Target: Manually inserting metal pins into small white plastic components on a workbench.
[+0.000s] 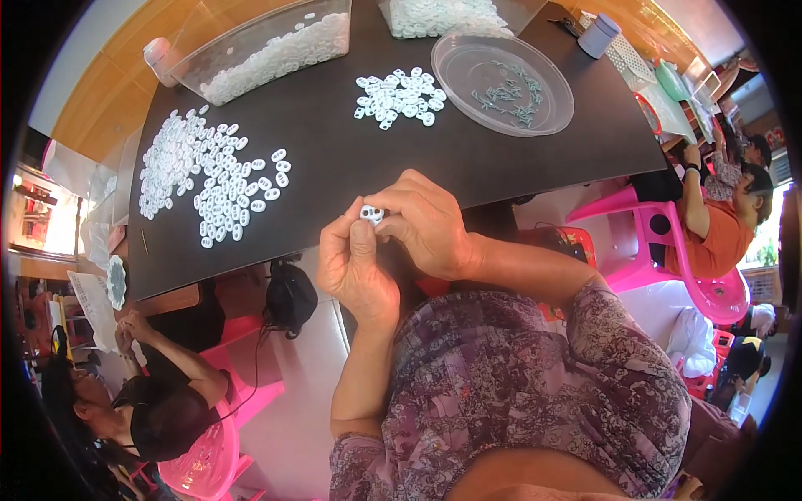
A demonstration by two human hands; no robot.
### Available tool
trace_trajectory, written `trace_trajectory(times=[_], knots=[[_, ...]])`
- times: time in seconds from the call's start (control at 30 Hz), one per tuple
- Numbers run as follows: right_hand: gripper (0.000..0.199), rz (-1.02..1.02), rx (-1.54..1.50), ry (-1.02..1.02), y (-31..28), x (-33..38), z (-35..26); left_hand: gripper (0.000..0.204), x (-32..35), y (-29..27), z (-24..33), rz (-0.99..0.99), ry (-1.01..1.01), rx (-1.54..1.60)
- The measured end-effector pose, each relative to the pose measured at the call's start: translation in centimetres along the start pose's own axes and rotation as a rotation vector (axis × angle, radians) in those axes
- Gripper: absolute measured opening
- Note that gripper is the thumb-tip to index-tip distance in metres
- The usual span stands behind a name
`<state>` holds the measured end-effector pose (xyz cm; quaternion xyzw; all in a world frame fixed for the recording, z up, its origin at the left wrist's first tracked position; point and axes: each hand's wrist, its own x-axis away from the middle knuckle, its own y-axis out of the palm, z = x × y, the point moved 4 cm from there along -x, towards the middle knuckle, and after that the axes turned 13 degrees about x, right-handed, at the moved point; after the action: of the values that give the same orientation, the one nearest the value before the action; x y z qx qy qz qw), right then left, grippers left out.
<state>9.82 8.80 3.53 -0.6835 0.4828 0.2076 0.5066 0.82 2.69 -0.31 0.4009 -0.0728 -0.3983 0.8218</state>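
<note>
L hand pinches white pc btwn fingertips; R hand prob. too.

Left forearm: bare, running nearly straight up my view, elbow low.
Left hand: raised, left thumb upright, nail showing, pinching in toward my bent index finger.
Right forearm: bare, slanting in from my right, elbow out to the side.
Right hand: back upward, knuckles arched, thumb and index finger closed in a pinch.
Both hands: fingertips brought close together before my chest; contact between them unclear.
</note>
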Motion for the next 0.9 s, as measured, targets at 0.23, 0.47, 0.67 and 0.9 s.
trace_trajectory(times=[0.23,0.47,0.67,0.9], knots=[[0.031,0.097,-0.002,-0.05,0.4,0.4,-0.1,0.02,0.3,0.1,-0.1,-0.024,0.08,-0.038],[0.031,0.122,0.043,-0.077,1.0,0.8,0.1,0.018,0.5,-0.3,-0.9,-0.019,0.125,-0.122],[0.029,0.082,0.036,-0.067,0.8,0.9,0.2,0.018,0.4,-0.2,-0.9,-0.02,0.121,-0.168],[0.02,-0.047,0.004,0.107,-1.8,0.8,2.6,0.026,-0.7,0.7,-0.5,-0.146,-0.057,-0.438]])
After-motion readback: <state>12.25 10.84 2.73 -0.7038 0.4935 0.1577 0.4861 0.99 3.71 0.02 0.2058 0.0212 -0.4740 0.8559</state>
